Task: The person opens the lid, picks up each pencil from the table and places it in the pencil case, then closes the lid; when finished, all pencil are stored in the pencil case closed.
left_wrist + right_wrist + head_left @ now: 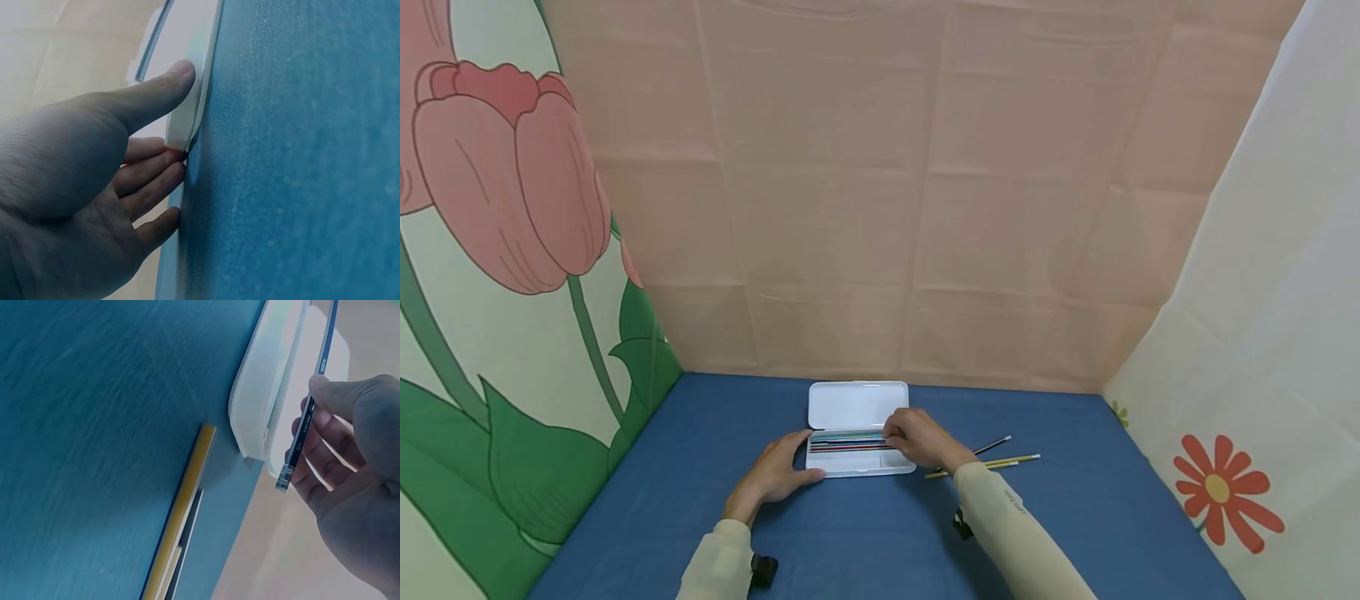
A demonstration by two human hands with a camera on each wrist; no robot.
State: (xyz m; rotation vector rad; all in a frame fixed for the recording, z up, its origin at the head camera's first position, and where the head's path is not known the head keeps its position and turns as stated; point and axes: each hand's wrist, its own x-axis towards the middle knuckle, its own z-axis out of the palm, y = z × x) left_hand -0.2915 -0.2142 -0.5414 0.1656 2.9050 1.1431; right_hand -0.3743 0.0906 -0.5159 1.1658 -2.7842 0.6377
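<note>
Left hand [777, 471], fingers loose, touches the left end of the open case [850, 464], presumably so it won't slide. Right hand [920, 437] fingers pinch a dark pencil [302, 431] near its eraser, over the case, likely leaving its length free. Yellow pencils [1017, 460] lie right on the surface [850, 542].

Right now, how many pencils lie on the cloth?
3, right of the white case: a dark pencil at the back, two yellow pencils nearer. The right arm may hide more.
</note>
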